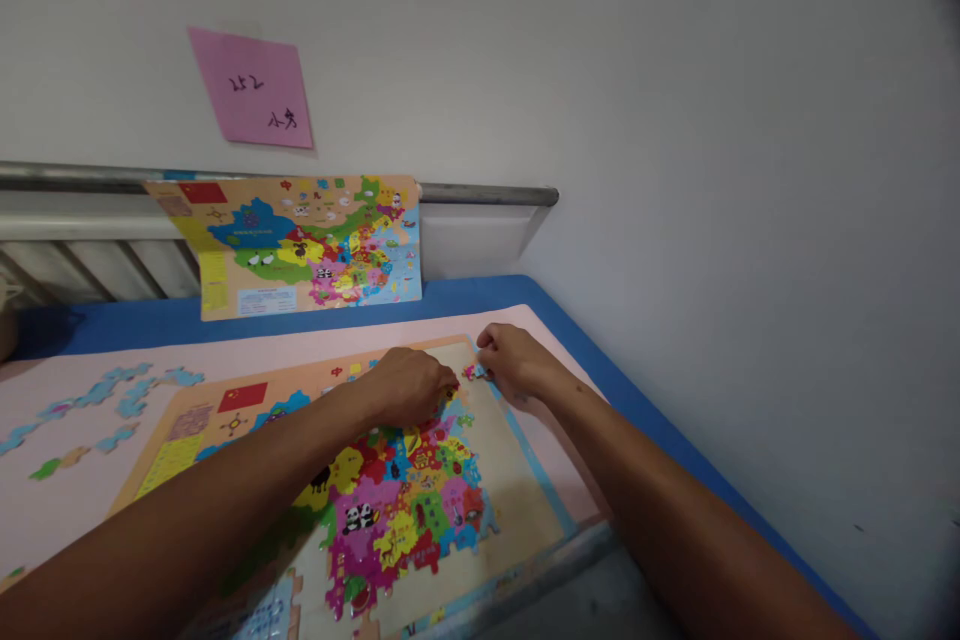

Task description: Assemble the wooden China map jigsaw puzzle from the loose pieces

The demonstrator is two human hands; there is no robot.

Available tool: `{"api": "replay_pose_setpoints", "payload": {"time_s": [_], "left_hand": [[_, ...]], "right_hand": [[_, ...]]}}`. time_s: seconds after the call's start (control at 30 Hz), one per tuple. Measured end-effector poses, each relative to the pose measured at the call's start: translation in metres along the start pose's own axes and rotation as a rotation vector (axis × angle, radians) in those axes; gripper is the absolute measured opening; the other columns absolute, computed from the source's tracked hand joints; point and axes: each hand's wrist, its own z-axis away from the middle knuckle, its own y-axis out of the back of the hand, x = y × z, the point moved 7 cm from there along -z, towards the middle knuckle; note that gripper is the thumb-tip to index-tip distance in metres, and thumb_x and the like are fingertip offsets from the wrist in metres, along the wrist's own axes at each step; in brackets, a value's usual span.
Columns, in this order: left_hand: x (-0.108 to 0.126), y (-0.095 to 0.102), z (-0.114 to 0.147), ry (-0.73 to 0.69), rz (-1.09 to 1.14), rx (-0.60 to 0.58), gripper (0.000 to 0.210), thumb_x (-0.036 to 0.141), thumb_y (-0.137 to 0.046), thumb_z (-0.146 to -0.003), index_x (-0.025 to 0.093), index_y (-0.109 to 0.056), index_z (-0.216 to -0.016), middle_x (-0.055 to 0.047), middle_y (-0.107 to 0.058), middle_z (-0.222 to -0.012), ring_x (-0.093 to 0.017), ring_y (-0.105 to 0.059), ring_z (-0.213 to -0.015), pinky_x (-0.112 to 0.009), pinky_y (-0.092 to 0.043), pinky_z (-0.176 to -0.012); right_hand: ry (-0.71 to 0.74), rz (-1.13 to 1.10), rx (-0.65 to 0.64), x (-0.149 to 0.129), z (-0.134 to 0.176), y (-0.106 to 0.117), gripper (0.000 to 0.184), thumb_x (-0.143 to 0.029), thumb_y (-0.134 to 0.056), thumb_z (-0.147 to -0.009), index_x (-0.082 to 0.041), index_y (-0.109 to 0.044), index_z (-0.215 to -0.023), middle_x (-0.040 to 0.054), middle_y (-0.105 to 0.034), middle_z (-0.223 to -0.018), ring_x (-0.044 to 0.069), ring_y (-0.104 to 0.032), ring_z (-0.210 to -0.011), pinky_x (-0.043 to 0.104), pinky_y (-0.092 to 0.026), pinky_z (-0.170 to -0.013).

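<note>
Bare forearms reach in from both lower corners, the left forearm (202, 510) crossing a large, colourful jigsaw map (420, 510) of printed card, the right forearm (667, 480) slanting in over its right side. The jigsaw lies partly assembled in a flat, cream-coloured puzzle tray (517, 510) with a light-blue border along its right edge; bare backing shows to the right of and below the joined pieces.

The left hand (411, 387) rests knuckles-up at the top of the joined section, its fingers bent down at a red piece; whether they pinch it cannot be told. The right hand (517, 360) is curled at the tray's upper right corner, beside a small pink-and-blue cluster of pieces (475, 372); its fingertips are partly hidden, so I cannot tell whether it grasps anything.

Around the tray spreads a pale pink mat (67, 510), with loose light-blue jigsaw pieces (135, 395) and a small green piece (46, 469) to the left. Beneath the mat is a blue surface (480, 290). Behind, a creased, printed map sheet (315, 240) leans upright against a grey metal rail (487, 192). Above it, a pink paper note (255, 90) handwritten "252" is stuck to the pale grey wall (712, 170).
</note>
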Motion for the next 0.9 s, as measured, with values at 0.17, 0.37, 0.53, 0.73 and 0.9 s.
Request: {"api": "replay_pose_setpoints", "payload": {"time_s": [0.17,0.37,0.53,0.73,0.9], "left_hand": [[0.001,0.002,-0.001,0.008,0.013,-0.011,0.024,0.022,-0.048,-0.086,0.026,-0.069,-0.096,-0.008,-0.076,-0.096,-0.030,-0.071,-0.090,-0.037,-0.047,-0.069],[-0.002,0.001,-0.001,0.034,0.049,0.001,0.028,0.024,-0.047,-0.088,0.027,-0.072,-0.099,-0.008,-0.077,-0.099,-0.031,-0.071,-0.093,-0.038,-0.050,-0.074],[-0.010,0.001,-0.006,0.089,0.124,0.056,0.035,0.024,-0.047,-0.088,0.033,-0.072,-0.110,-0.002,-0.077,-0.107,-0.028,-0.070,-0.101,-0.037,-0.051,-0.081],[-0.021,0.009,-0.020,0.258,0.152,0.117,0.028,0.032,-0.053,-0.084,0.028,-0.075,-0.102,-0.007,-0.077,-0.104,-0.032,-0.070,-0.099,-0.039,-0.052,-0.077],[-0.017,0.010,-0.038,0.336,0.164,0.080,0.021,0.038,-0.064,-0.073,0.022,-0.075,-0.082,-0.010,-0.077,-0.090,-0.031,-0.071,-0.089,-0.035,-0.051,-0.068]], "right_hand": [[-0.004,-0.021,-0.022,0.003,-0.002,-0.006,0.021,-0.007,-0.061,-0.081,-0.015,-0.068,-0.099,0.0039,-0.071,-0.084,0.014,-0.063,-0.070,0.021,-0.037,-0.058],[0.042,0.053,0.030,0.000,-0.001,0.001,0.019,-0.006,-0.060,-0.082,-0.015,-0.070,-0.096,0.0058,-0.071,-0.093,0.017,-0.061,-0.081,0.023,-0.036,-0.064],[0.068,0.090,-0.011,0.000,0.003,0.006,0.022,-0.004,-0.057,-0.082,-0.016,-0.070,-0.094,0.0039,-0.070,-0.083,0.015,-0.059,-0.071,0.023,-0.035,-0.062],[0.098,0.118,-0.101,0.005,0.008,0.008,0.025,-0.004,-0.059,-0.077,-0.018,-0.069,-0.094,0.0011,-0.070,-0.078,0.014,-0.058,-0.064,0.023,-0.034,-0.057],[0.151,0.147,-0.144,0.003,0.010,0.003,0.030,-0.006,-0.065,-0.073,-0.018,-0.068,-0.100,0.0007,-0.070,-0.081,0.014,-0.060,-0.068,0.023,-0.035,-0.058]]}}
